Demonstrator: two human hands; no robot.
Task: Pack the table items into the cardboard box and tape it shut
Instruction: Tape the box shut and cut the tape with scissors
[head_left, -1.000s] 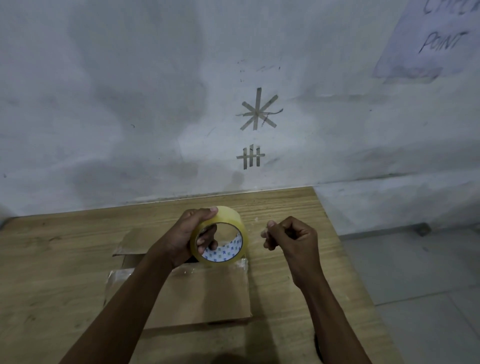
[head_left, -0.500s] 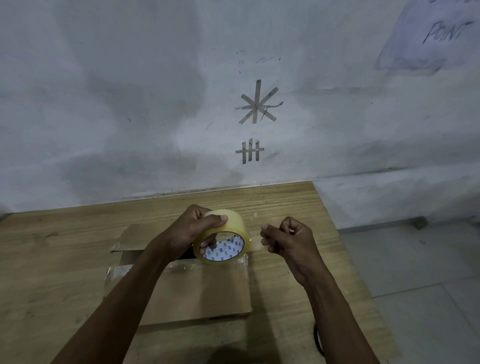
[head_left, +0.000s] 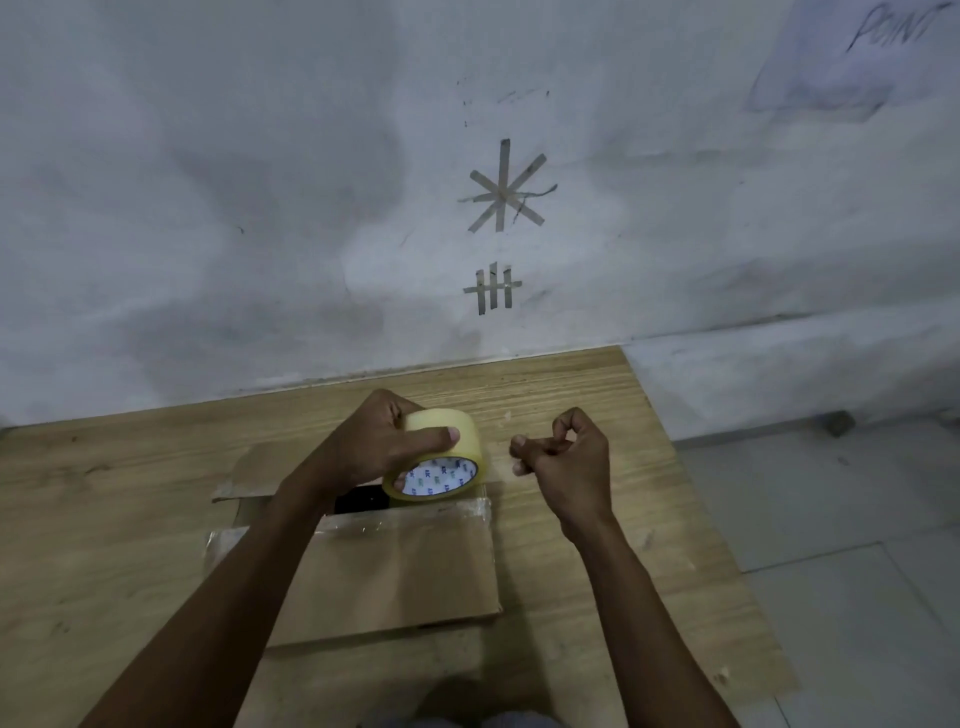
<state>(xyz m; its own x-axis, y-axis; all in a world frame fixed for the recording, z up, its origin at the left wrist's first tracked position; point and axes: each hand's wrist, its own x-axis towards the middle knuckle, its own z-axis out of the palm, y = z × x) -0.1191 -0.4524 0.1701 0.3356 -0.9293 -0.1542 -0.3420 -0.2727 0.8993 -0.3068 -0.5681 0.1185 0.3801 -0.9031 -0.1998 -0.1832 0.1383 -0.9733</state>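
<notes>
A cardboard box lies on the wooden table, its near flap folded down with clear tape along the edge and its far flap open. Something dark shows in the gap between them. My left hand grips a roll of clear yellowish tape just above that gap, thumb across the top and fingers through the core. My right hand hovers a short way to the right of the roll, fingertips pinched together on what looks like the tape's free end, which is barely visible.
The table butts against a grey wall bearing tape marks. Its right edge drops to a tiled floor. Bare wood lies to the left and right of the box.
My left hand has lowered the roll closer to the box opening and tipped it, with the thumb now flat over the top. My right hand stays pinched beside it.
</notes>
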